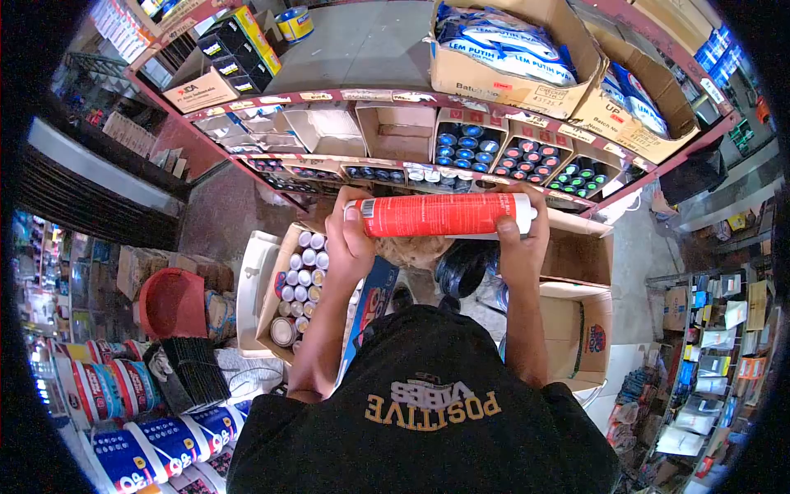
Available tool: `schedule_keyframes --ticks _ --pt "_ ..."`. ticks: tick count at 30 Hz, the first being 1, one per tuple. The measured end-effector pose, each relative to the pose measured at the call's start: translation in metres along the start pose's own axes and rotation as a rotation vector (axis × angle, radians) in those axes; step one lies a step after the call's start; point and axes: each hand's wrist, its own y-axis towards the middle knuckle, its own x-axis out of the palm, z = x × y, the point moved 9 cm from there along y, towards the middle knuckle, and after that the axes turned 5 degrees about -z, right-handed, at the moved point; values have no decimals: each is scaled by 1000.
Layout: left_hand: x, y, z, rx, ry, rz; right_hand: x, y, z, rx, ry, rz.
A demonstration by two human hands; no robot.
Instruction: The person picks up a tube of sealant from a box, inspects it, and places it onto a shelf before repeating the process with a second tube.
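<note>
Right below the camera, a black shirt (pixel 428 403) with yellow lettering is filling the bottom of the view, both forearms reaching up from it. Left hand (pixel 347 239) is gripping the left end of a red tube (pixel 440 215), fingers clenched around it near the barcode. Right hand (pixel 520 239) is holding the tube's right, white end, fingers wrapped over the top. Tube is lying level between the two hands, held in the air in front of the shelves, above the floor boxes.

Just under the left hand, an open carton of cans (pixel 300 284) is sitting on the floor, silver tops showing. Under the right hand, an empty brown box (pixel 580 329) is standing open. Further left, a red bucket (pixel 173 303) is resting beside a black brush (pixel 188 375), with paint pails (pixel 164 440) lying at the lower left.

Beyond the tube, a shelf rack (pixel 395 97) is carrying rows of spray cans (pixel 462 146) in cartons, blue, red and green caps. On the top shelf, a box of blue bags (pixel 510 49) is sitting at the right, a second one beside it.
</note>
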Motion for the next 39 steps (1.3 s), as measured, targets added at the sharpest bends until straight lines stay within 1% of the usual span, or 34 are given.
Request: schedule_keyframes --ticks 1,4,6,7,9,11,13,14,15,16,18,19,21,22,24,25,26,27,28,30,31,33,34,35,37,38,39 --pt "2 -2 -10 -1 0 -1 2 0 -4 -19 -52 -16" --pt "2 -5 -25 43 -56 47 6 -1 -2 -45 -42 -58" --pt "6 -10 -36 -75 -139 -3 6 -2 -3 -42 -69 -68" --pt "5 -13 -34 -77 -139 -4 7 -2 -5 -42 -97 -79" --pt "15 -20 -47 -305 -313 -63 10 -2 -6 -37 -118 -89" --pt "19 -24 -51 -332 -349 -55 13 -2 -11 -34 -141 -96" --pt "23 -28 -55 -360 -385 -45 21 -1 -22 -49 -254 -139" --pt "28 -31 -60 -425 -432 -61 23 -1 -25 -48 -253 -137" --pt "33 -35 -67 -489 -479 -77 33 -2 -33 -132 -327 -201" --pt "33 -36 -72 -490 -478 -80 43 -3 -41 -216 -401 -264" --pt "43 -40 -91 -566 -512 -167 50 -3 -45 -242 -414 -282" --pt "44 -40 -96 -564 -511 -174 54 -3 -48 -270 -426 -302" --pt "38 -44 -111 -617 -526 -85 56 -2 -50 -289 -416 -288" --pt "35 -45 -119 -618 -522 -89 57 -2 -53 -286 -422 -287" --pt "26 -35 -106 -389 -330 -169 60 0 -52 -280 -426 -286" --pt "26 -35 -102 -389 -328 -170 64 1 -54 -342 -464 -296" --pt "21 -34 -92 -310 -209 -136 68 0 -57 -405 -502 -307" --pt "15 -30 -72 -230 -90 -103 68 -1 -57 -406 -501 -308" --pt "13 -26 -57 -230 -90 -101 71 -1 -53 -369 -506 -333" --pt "27 -19 -7 -44 31 -323 74 -2 -49 -330 -510 -364" --pt "28 -18 5 -46 31 -319 77 -2 -45 -293 -527 -400" --pt "43 -23 43 193 131 -402 81 -4 -44 -256 -545 -440" --pt "49 -21 43 138 107 -413 87 -5 -44 -223 -561 -485" --pt "51 -21 40 137 107 -409 91 -6 -42 -190 -576 -531" --pt "54 -21 24 40 90 -413 92 -5 -44 -222 -533 -545" --pt "54 -18 23 43 90 -412 92 -4 -46 -254 -491 -553" --pt "54 -17 29 119 128 -391 90 -2 -49 -255 -493 -554"
